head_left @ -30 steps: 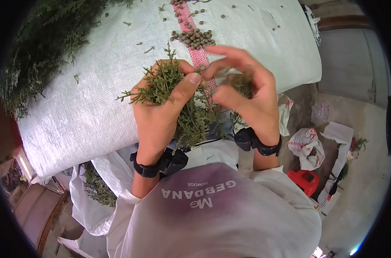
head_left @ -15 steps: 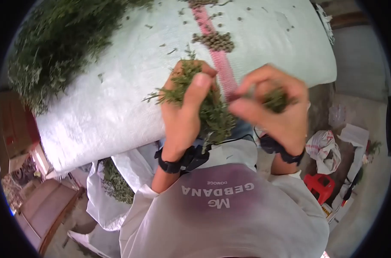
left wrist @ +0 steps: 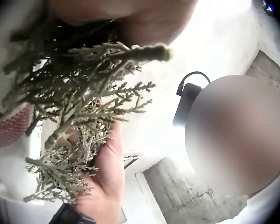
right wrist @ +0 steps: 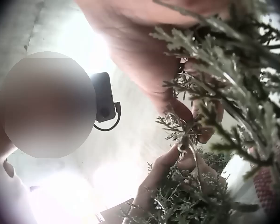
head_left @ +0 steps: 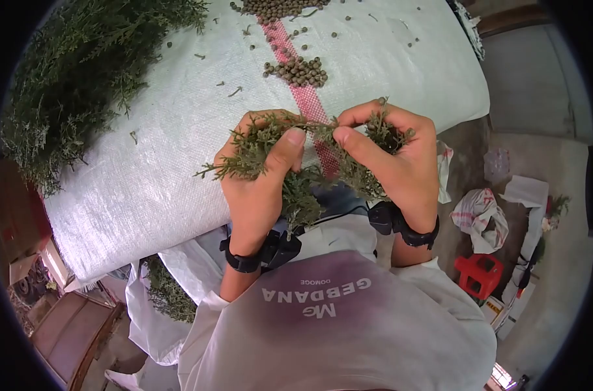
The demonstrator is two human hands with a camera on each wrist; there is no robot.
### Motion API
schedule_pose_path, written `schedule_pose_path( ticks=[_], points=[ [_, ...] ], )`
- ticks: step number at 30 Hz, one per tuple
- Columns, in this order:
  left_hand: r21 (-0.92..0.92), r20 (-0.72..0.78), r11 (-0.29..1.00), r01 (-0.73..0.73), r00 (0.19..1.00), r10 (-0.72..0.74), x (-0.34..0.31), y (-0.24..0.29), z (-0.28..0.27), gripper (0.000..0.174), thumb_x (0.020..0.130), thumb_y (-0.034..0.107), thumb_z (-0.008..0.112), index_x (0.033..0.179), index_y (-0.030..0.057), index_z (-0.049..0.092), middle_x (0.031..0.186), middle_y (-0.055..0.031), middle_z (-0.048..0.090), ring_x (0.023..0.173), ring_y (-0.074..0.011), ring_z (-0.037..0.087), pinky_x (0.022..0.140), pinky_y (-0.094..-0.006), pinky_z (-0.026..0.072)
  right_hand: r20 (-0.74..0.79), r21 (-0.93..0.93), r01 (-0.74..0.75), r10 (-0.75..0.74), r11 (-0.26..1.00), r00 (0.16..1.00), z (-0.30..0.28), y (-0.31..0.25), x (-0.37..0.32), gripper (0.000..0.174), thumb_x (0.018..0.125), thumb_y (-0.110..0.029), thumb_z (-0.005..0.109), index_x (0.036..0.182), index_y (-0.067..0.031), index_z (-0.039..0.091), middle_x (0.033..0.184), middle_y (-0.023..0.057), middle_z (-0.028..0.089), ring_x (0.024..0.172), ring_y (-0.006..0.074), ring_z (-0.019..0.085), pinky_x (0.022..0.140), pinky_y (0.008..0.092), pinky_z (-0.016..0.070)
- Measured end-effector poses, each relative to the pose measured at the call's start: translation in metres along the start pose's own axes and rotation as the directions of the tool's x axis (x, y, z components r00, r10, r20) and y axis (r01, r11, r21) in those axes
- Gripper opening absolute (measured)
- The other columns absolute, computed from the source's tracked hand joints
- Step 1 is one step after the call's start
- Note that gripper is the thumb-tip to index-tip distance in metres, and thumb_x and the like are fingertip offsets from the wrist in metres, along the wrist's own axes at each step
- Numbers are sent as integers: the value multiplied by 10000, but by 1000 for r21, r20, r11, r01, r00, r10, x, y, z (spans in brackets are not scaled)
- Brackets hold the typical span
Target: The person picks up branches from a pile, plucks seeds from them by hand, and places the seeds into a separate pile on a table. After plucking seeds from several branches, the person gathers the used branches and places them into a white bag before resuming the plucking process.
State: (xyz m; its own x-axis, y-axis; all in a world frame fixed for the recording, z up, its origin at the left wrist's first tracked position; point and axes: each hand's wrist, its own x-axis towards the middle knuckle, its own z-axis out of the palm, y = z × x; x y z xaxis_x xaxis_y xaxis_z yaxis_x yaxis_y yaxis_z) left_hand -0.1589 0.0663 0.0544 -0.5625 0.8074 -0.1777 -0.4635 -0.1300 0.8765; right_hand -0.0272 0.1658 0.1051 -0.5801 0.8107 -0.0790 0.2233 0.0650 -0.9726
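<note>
My left hand [head_left: 254, 202] holds a bunch of green conifer sprigs [head_left: 249, 153], thumb pressed over the stems. Opposite it, my right hand [head_left: 407, 166] pinches a thin sprig between thumb and forefinger, with more greenery [head_left: 384, 133] tucked in its palm. A stem bridges the two hands' fingertips in the head view. Cut stem ends [left wrist: 156, 52] stick out of the left bunch in the left wrist view. In the right wrist view, the pinched sprig [right wrist: 183, 140] shows between both hands' fingers. Beyond the hands, small round brown cones [head_left: 303, 72] lie piled on a white woven sack [head_left: 173, 143].
A large heap of conifer branches [head_left: 81, 78] covers the sack's left end. More cones [head_left: 280, 8] lie farther back along the red stripe. Below left, a white bag [head_left: 146, 332] holds greenery. On the floor at right are a red plastic object [head_left: 479, 275] and a crumpled sack [head_left: 482, 218].
My right hand drew away from the left, then came back beside it and now pinches a sprig there. The left hand keeps its bunch. The head view shifted and returned.
</note>
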Motion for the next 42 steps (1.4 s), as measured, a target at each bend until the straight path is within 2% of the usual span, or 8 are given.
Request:
schedule_pose_path(
  ticks=[8, 16, 25, 28, 33, 36, 39, 42],
  points=[
    [73, -76, 995, -70, 994, 76, 7, -4, -5, 199, 869, 90, 715, 1028, -17, 662, 784, 2, 616, 646, -54, 511, 595, -211, 419, -56, 95, -143, 149, 985, 987, -7, 7, -6, 99, 818, -20, 734, 882, 42, 691, 757, 10, 650, 703, 43, 556, 625, 204, 438],
    [23, -62, 992, 125, 990, -123, 7, 11, 3, 168, 869, 131, 734, 941, 0, 659, 848, -21, 654, 658, -51, 515, 618, -208, 432, 51, 70, -115, 112, 991, 992, -6, 15, -11, 102, 820, -2, 728, 903, 44, 691, 773, 21, 656, 715, 48, 570, 638, 198, 444],
    [-127, 76, 992, 12, 997, -3, 10, 5, -3, 126, 897, 104, 688, 927, 19, 601, 896, -88, 699, 681, -68, 551, 654, -226, 474, 237, 323, -313, 244, 893, 941, -3, 8, -10, 133, 847, -3, 695, 975, 33, 692, 814, 37, 687, 750, 60, 613, 678, 195, 469],
    [-219, 115, 970, 102, 990, -78, 8, 8, -6, 145, 903, 90, 672, 978, 5, 581, 921, -121, 705, 673, -83, 551, 653, -234, 478, 241, 71, -86, 67, 994, 968, -7, 11, -7, 147, 874, -23, 673, 1010, 32, 682, 815, 29, 689, 741, 63, 623, 668, 203, 476],
    [-158, 175, 985, 70, 984, -41, 9, 6, -16, 157, 895, 70, 682, 981, -4, 573, 953, -146, 707, 693, -99, 576, 662, -241, 490, 14, -150, -12, 14, 989, 1000, -17, -14, 17, 106, 898, -70, 658, 975, -5, 690, 810, 37, 704, 739, 70, 632, 668, 227, 479],
    [-149, 124, 987, 51, 992, -33, 8, 8, -8, 166, 887, 42, 692, 1001, -10, 584, 932, -145, 711, 751, -112, 616, 682, -248, 505, -78, -385, -83, 58, 919, 995, -19, -29, 26, 91, 897, -82, 654, 952, -24, 699, 800, 62, 712, 723, 97, 646, 662, 250, 480],
    [-186, 135, 975, 121, 986, -96, 11, 14, -7, 173, 879, 21, 698, 1013, -14, 594, 913, -121, 704, 791, -117, 632, 694, -250, 512, 132, -617, 280, -254, 736, 958, -8, -34, 44, 104, 904, -80, 652, 955, -7, 705, 832, 70, 710, 730, 88, 620, 665, 247, 470],
    [-206, 160, 966, 156, 979, -124, 10, 15, -10, 174, 874, 10, 703, 1018, -15, 606, 903, -96, 695, 815, -117, 639, 707, -249, 514, 205, -731, 376, -342, 570, 917, -8, -31, 77, 100, 883, -95, 668, 946, -30, 712, 854, 82, 711, 721, 155, 650, 657, 280, 486]
  ],
)
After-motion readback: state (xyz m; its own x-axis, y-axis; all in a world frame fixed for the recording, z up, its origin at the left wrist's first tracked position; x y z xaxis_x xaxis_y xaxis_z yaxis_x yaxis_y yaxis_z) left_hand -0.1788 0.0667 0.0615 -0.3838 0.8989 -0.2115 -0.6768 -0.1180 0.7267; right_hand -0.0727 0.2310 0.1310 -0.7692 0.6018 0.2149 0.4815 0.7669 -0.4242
